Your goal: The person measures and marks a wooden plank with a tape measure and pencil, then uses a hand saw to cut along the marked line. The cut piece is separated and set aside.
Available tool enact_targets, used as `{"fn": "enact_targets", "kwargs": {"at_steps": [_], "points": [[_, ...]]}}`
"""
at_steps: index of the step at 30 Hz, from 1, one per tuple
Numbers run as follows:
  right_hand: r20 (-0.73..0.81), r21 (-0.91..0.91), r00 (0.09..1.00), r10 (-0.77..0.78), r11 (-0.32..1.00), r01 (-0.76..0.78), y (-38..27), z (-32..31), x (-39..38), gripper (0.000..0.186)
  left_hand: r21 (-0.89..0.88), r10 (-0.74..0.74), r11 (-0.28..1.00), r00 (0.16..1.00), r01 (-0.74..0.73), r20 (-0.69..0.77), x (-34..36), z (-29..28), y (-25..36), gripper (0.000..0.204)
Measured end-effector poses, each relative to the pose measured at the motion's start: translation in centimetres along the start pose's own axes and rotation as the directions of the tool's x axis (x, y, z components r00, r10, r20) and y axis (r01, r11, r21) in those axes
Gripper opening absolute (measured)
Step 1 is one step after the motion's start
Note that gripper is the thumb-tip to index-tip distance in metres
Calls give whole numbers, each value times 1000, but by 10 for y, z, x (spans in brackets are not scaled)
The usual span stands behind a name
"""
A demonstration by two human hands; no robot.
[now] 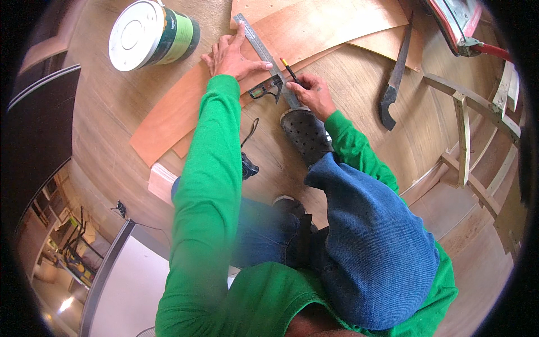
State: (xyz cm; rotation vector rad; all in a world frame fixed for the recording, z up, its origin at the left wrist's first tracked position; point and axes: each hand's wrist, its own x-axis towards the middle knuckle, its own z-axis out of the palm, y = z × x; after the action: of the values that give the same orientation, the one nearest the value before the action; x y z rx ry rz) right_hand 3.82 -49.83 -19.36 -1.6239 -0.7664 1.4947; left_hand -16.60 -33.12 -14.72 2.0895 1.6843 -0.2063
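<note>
My left hand [231,60] lies with fingers spread on a thin brown plywood strip [171,115]. Its index finger and thumb rest on the steel blade of a combination square [259,46], which lies slantwise across the strip. The square's head, with a green level vial, sits by the strip's near edge. Closed round a black pencil [289,69] with a red and yellow end, my right hand [315,96] is beside the blade's near end. That end reaches the toe of my black clog [304,132]. The pencil's point is hidden by my fingers.
More plywood sheets [331,25] lie beyond my hands. A white-lidded paint bucket [135,36] lies far left. Right of me are a handsaw [396,78] and a wooden frame [463,137]. A black strapped object [249,167] lies near my left forearm.
</note>
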Motion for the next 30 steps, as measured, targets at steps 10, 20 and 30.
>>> {"fn": "enact_targets", "kwargs": {"at_steps": [10,20,30], "points": [[-99,-284,933,-346,909,307,-73,-12,35,34,-5,-85,996,996,85,41,-1,-9,15,149],[4,-51,882,-471,881,470,-84,24,107,23,-26,-157,987,983,160,95,-4,-22,25,145],[-10,-361,811,-584,759,542,-90,39,115,25,-55,-172,982,977,180,124,3,-16,19,139]]}}
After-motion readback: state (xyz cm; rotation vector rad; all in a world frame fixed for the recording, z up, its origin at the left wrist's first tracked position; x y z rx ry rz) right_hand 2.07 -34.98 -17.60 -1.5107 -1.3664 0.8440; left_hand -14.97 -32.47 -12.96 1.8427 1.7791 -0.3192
